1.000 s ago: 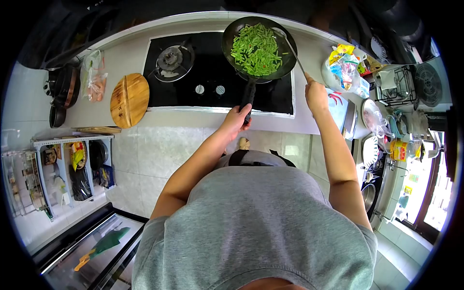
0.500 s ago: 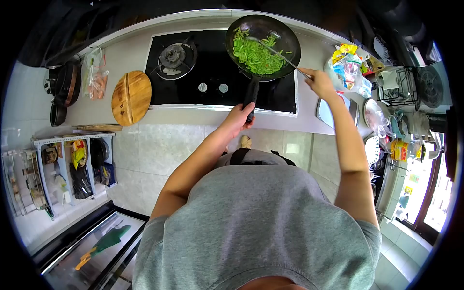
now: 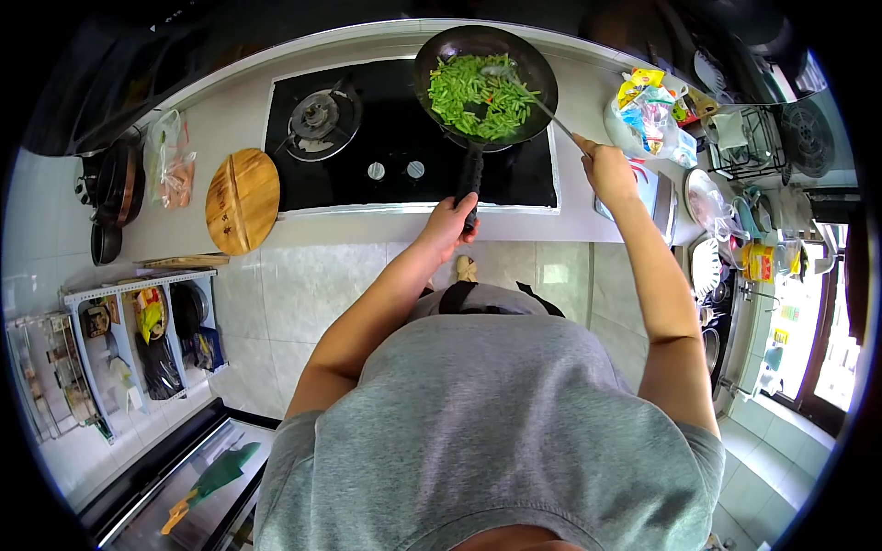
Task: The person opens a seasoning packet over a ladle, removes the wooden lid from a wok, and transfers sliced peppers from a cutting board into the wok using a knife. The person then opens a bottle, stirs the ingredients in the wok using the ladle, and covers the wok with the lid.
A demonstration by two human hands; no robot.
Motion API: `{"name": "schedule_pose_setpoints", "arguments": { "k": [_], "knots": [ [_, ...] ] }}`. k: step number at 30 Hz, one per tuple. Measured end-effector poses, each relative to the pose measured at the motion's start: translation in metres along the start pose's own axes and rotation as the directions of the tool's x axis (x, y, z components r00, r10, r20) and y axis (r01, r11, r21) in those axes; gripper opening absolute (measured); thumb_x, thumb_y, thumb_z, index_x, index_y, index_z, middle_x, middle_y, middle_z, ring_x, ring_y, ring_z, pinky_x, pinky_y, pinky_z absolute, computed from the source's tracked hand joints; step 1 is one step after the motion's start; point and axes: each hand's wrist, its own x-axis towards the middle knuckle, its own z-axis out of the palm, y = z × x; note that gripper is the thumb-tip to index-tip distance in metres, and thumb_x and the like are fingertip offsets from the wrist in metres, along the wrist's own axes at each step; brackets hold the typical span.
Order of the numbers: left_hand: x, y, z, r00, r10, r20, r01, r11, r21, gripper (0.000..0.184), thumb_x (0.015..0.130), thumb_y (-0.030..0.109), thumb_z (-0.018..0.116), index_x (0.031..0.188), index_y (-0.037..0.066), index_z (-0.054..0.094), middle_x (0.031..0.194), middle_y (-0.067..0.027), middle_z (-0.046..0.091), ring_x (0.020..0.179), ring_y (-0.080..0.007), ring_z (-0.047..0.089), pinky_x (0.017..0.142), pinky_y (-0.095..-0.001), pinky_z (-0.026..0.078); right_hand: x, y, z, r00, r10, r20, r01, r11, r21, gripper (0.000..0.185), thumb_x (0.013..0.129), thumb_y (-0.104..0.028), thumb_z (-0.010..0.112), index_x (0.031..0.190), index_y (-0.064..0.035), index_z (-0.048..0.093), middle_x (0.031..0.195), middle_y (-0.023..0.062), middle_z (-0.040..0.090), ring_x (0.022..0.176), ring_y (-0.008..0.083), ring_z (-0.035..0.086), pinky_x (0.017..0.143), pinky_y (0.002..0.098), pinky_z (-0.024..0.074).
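Observation:
A dark wok (image 3: pixel 537 69) sits over the right burner of the black gas stove (image 3: pixel 386 110). Chopped green beans (image 3: pixel 469 92), or a similar green vegetable, lie across its bottom. My left hand (image 3: pixel 447 223) is wrapped round the wok's black handle (image 3: pixel 471 174). In my right hand (image 3: pixel 606 170) is the long handle of a metal spatula (image 3: pixel 556 119), reaching in over the wok's right rim. The spatula's head rests among the beans at the upper right, partly covered by them.
The left burner (image 3: pixel 315 115) carries no pan. A round wooden board (image 3: pixel 243 202) lies left of the stove, beside a clear plastic bag (image 3: pixel 172 161). Filled plastic bags (image 3: pixel 648 115) stand to the right. Dark pans (image 3: pixel 124 174) are at the far left.
The beans have shifted and spread over the wok's bottom. The spatula's head has moved a little to the right within the wok. My left hand keeps its hold on the handle.

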Motion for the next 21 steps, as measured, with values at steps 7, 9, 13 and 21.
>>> {"name": "schedule_pose_setpoints", "arguments": {
  "k": [7, 9, 13, 21],
  "knots": [
    [0.001, 0.001, -0.001, 1.000, 0.002, 0.008, -0.002, 1.000, -0.010, 0.031, 0.094, 0.036, 0.062, 0.094, 0.007, 0.053, 0.072, -0.0054, 0.057, 0.058, -0.0149, 0.054, 0.050, -0.0274, 0.044, -0.065, -0.009, 0.046, 0.995, 0.100, -0.005, -0.096, 0.966, 0.240, 0.044, 0.088, -0.004, 0.059, 0.131, -0.0115, 0.060, 0.071, 0.0218, 0.064, 0.064, 0.0318, 0.066, 0.067, 0.0427, 0.0510],
    [0.001, -0.001, -0.002, 1.000, 0.001, 0.013, -0.001, 1.000, -0.012, 0.031, 0.094, 0.036, 0.062, 0.094, 0.007, 0.052, 0.072, -0.0054, 0.057, 0.057, -0.0149, 0.054, 0.049, -0.0274, 0.044, -0.061, -0.010, 0.041, 0.985, 0.163, 0.057, -0.173, 0.922, 0.346, 0.044, 0.088, -0.004, 0.059, 0.131, -0.0111, 0.059, 0.066, 0.0183, 0.062, 0.059, 0.0256, 0.063, 0.064, 0.0398, 0.0501],
    [-0.001, 0.000, -0.001, 1.000, 0.011, 0.013, -0.010, 1.000, -0.004, 0.029, 0.095, 0.035, 0.061, 0.093, 0.007, 0.052, 0.072, -0.0052, 0.057, 0.057, -0.0148, 0.053, 0.049, -0.0276, 0.044, -0.011, -0.005, 0.059, 0.954, 0.291, 0.073, -0.290, 0.828, 0.480, 0.042, 0.090, -0.006, 0.059, 0.132, -0.0106, 0.059, 0.058, 0.0084, 0.058, 0.050, 0.0146, 0.055, 0.052, 0.0321, 0.0450],
    [-0.003, 0.004, 0.000, 1.000, -0.006, 0.018, 0.006, 1.000, -0.008, 0.029, 0.095, 0.035, 0.062, 0.093, 0.007, 0.052, 0.072, -0.0053, 0.057, 0.058, -0.0151, 0.054, 0.050, -0.0277, 0.044, -0.004, -0.010, 0.011, 0.968, 0.049, 0.244, -0.172, 0.842, 0.511, 0.042, 0.087, -0.007, 0.061, 0.129, -0.0115, 0.062, 0.058, 0.0035, 0.053, 0.051, 0.0116, 0.049, 0.054, 0.0316, 0.0424]
  ]
}}
